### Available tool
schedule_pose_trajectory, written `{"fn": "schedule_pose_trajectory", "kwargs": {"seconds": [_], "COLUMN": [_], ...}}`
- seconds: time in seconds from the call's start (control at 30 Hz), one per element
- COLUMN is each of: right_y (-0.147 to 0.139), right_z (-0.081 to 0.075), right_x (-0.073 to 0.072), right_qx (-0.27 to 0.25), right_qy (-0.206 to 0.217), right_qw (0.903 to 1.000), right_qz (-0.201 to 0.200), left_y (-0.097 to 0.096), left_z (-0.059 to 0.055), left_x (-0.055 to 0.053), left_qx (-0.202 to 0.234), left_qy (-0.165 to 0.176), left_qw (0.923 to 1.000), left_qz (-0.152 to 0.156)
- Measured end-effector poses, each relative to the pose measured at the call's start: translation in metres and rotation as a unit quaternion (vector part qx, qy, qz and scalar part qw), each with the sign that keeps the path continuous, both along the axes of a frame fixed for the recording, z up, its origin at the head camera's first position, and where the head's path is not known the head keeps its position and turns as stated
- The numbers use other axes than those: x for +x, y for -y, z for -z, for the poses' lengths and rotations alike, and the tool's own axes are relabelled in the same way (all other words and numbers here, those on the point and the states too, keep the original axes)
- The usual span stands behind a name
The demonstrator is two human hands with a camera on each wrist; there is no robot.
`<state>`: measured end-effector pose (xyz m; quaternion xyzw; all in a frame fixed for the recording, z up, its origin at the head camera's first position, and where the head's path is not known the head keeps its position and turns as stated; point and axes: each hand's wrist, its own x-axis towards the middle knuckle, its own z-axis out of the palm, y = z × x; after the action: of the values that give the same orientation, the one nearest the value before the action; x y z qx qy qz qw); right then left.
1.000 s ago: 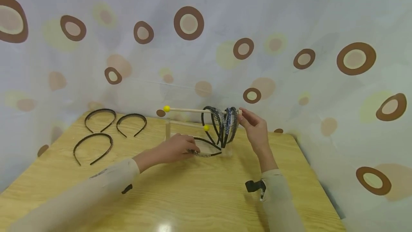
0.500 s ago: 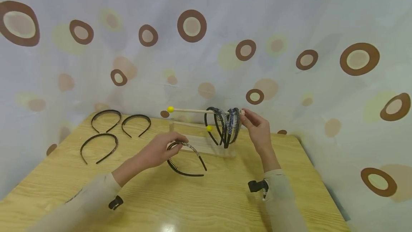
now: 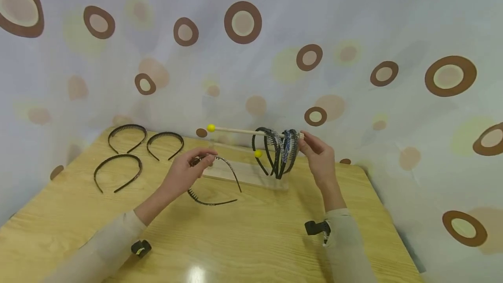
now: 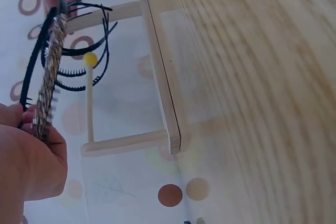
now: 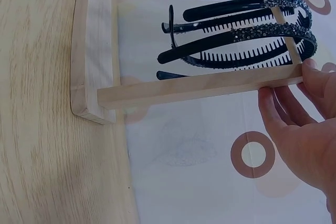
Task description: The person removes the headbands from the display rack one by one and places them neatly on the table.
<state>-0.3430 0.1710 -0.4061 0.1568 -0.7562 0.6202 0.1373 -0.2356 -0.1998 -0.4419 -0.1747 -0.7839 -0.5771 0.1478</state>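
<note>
My left hand (image 3: 182, 174) pinches a black toothed headband (image 3: 232, 173) near its middle, with its two ends pointing right. Silver glitter covers part of that headband's band in the left wrist view. It is held in front of a wooden stand (image 3: 239, 174) with two posts and two rods tipped with yellow balls. Several headbands (image 5: 252, 38), black and some glittery, hang bunched on the upper rod (image 3: 235, 130) beside the right post (image 5: 194, 88). Fingers and thumb of my right hand (image 3: 322, 160) pinch the top of that post.
On the left of the wooden table (image 3: 235, 239) lie three black headbands: one at the back (image 3: 127, 127), one beside it (image 3: 165, 135), and one nearer (image 3: 118, 156). A spotted curtain (image 3: 251, 69) stands right behind the table.
My left hand has drawn the glittery headband from low by the stand's base leftward and up, turning its ends right. The right hand keeps its grip on the post.
</note>
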Motion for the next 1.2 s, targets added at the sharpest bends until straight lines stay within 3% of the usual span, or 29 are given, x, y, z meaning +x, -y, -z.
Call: {"fn": "schedule_pose_trajectory", "kwargs": {"seconds": [0.13, 0.3, 0.4, 0.6, 0.7, 0.87, 1.07, 1.2], "right_y": [0.0, -0.001, -0.002, -0.002, -0.001, 0.001, 0.001, 0.0], "right_z": [0.0, 0.0, 0.001, 0.003, 0.004, 0.005, 0.006, 0.003], "right_x": [0.002, 0.003, 0.003, 0.003, 0.002, -0.001, -0.001, 0.0], "right_qx": [0.002, 0.004, 0.004, 0.0, -0.002, -0.004, 0.004, 0.002], "right_qy": [-0.006, -0.001, 0.0, -0.006, -0.013, -0.019, -0.023, -0.016], "right_qw": [1.0, 1.0, 1.0, 1.0, 0.9999, 0.9997, 0.9997, 0.9999], "right_qz": [-0.001, -0.002, 0.003, 0.001, 0.003, 0.012, 0.011, 0.003], "left_y": [0.01, 0.022, 0.027, 0.031, 0.027, 0.025, 0.031, 0.037], "left_z": [0.0, -0.002, -0.005, -0.012, -0.013, -0.013, -0.003, 0.003], "left_x": [-0.003, -0.006, -0.005, -0.003, -0.003, -0.002, -0.006, -0.009], "left_qx": [-0.009, -0.037, -0.061, -0.061, -0.052, -0.014, 0.046, 0.041], "left_qy": [0.035, 0.085, 0.095, 0.059, 0.028, 0.027, 0.034, 0.027], "left_qw": [0.9993, 0.9951, 0.9915, 0.9863, 0.9853, 0.9875, 0.9895, 0.9938], "left_qz": [-0.008, 0.032, 0.065, 0.141, 0.16, 0.154, 0.132, 0.099]}}
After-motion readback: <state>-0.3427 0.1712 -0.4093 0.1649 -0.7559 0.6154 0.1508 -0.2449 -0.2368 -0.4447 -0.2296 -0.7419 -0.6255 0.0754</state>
